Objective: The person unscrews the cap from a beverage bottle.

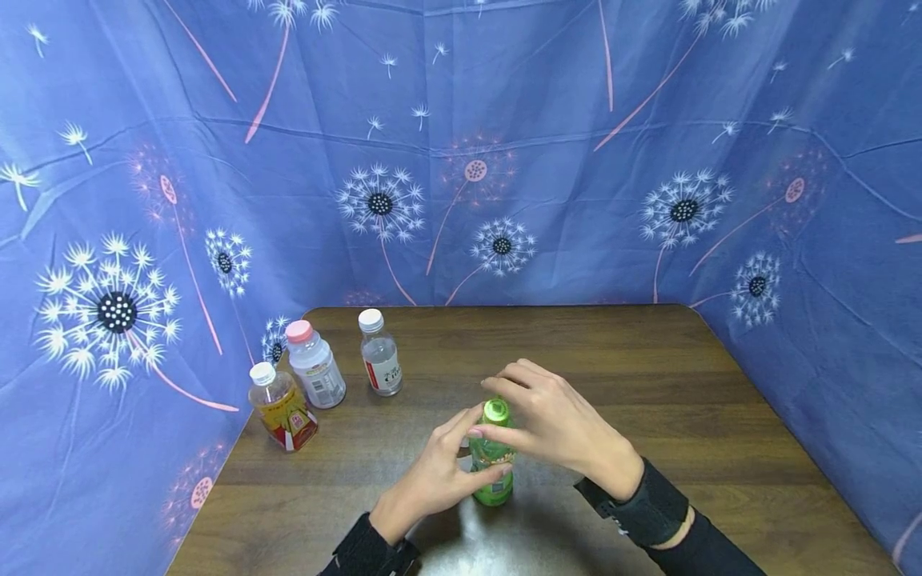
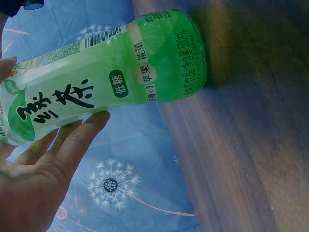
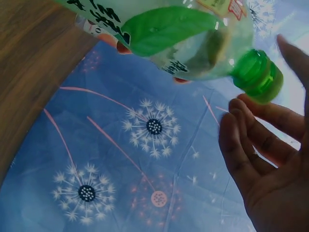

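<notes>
A green tea bottle stands upright on the table in the head view, its label showing large in the left wrist view. My left hand holds it about the body, thumb on the near side and fingers round the far side. Above, my right hand hovers at the bottle's neck, fingers loosely bent and spread. In the right wrist view, the green cap is on the bottle, with a gap between it and the thumb and the fingertips close beside it.
To the left stand a clear bottle with a white cap, a pale bottle with a pink cap and a bottle with a yellow and red label. The brown wooden table meets blue dandelion-print cloth at its back and sides.
</notes>
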{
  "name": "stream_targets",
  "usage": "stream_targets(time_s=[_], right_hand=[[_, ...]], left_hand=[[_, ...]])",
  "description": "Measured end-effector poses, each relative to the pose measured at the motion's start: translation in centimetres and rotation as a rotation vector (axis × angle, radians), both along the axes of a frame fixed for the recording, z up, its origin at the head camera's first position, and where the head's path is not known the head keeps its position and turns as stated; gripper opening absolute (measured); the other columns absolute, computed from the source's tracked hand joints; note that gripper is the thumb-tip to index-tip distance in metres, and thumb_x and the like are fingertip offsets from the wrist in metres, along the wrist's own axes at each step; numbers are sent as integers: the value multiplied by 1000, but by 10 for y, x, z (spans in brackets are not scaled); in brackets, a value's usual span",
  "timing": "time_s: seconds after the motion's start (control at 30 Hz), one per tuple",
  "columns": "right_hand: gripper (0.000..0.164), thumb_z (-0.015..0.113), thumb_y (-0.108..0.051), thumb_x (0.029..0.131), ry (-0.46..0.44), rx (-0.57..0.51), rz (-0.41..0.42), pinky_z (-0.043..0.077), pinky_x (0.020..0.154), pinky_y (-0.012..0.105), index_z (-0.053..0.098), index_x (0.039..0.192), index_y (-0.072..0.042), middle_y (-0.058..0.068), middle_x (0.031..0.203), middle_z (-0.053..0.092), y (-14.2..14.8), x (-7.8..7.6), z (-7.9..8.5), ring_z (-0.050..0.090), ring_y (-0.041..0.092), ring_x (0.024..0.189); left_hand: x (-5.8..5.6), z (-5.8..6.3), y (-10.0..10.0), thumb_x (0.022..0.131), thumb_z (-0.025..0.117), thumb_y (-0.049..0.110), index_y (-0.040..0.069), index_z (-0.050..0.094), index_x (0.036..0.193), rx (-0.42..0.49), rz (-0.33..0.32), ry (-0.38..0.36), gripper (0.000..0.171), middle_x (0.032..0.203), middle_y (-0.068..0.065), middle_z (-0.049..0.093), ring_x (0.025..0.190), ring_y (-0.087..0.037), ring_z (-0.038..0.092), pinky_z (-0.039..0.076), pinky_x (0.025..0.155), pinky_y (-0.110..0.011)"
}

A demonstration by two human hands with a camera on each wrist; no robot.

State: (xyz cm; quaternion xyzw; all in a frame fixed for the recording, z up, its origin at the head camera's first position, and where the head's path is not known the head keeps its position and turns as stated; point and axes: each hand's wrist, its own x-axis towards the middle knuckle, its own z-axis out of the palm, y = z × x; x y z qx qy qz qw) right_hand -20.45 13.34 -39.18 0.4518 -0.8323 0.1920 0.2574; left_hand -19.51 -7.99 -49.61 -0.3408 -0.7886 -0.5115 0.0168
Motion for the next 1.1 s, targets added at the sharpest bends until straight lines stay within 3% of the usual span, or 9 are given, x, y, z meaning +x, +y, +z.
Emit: stream_targets(time_s=[0.1, 0.17, 0.27, 0.4, 0.57, 0.93, 1.0, 1.1], right_hand=[[48, 78, -40, 95, -100, 8, 77, 59, 93, 30, 69, 135, -15, -2, 129, 68, 7, 1, 3, 63, 11, 117], [47, 76, -27, 96, -160, 16, 140, 58, 100, 34, 65, 141, -17, -2, 140, 64, 12, 1, 5, 60, 14, 128], [47, 72, -11, 94, -199, 26, 215, 57, 103, 36, 66, 140, -16, 0, 143, 63, 17, 0, 7, 59, 17, 132], [39, 69, -3, 94, -194, 40, 262, 58, 101, 33, 71, 132, -11, 2, 137, 68, 20, -2, 8, 62, 16, 126], [31, 71, -8, 96, -178, 54, 234, 57, 94, 26, 73, 127, -10, -3, 127, 69, 20, -2, 8, 63, 11, 117], [24, 76, -40, 97, -27, 57, 27, 54, 75, 21, 75, 108, -18, -12, 99, 66, 9, -2, 6, 58, 4, 93], [31, 76, -44, 96, -30, 53, 12, 56, 77, 23, 74, 112, -18, -10, 102, 68, 9, -2, 6, 60, 4, 94], [41, 76, -44, 96, -93, 51, 41, 59, 87, 29, 71, 128, -18, -7, 119, 70, 13, 0, 8, 64, 8, 109]], left_hand=[[0, 0, 0, 95, 79, 40, 40, 40, 155, -2, 1, -9, 72, 144, 3, 58, 125, -23, 66, 61, 85, -24], [0, -1, 0, 95, 79, 38, 39, 40, 156, 7, -2, -10, 73, 144, 2, 58, 123, -23, 67, 62, 85, -24], [0, -2, 0, 94, 80, 36, 37, 40, 156, 20, -3, 6, 74, 143, 1, 59, 118, -20, 68, 62, 83, -23], [-1, -3, 2, 94, 81, 34, 37, 41, 156, 38, -9, 21, 74, 142, 3, 59, 116, -17, 69, 62, 83, -21], [-1, -3, 3, 94, 81, 34, 37, 41, 156, 44, -11, 16, 74, 142, 4, 59, 114, -16, 70, 62, 83, -22], [-2, -2, 3, 93, 82, 35, 37, 41, 157, 36, 8, 19, 76, 143, 4, 59, 116, -18, 69, 62, 83, -23], [-2, -2, 3, 93, 82, 36, 37, 42, 156, 33, 9, 20, 75, 143, 3, 59, 118, -19, 69, 62, 84, -23], [0, -1, 3, 93, 81, 38, 39, 41, 156, 21, 8, 3, 75, 144, 3, 58, 121, -20, 67, 61, 85, -23]])
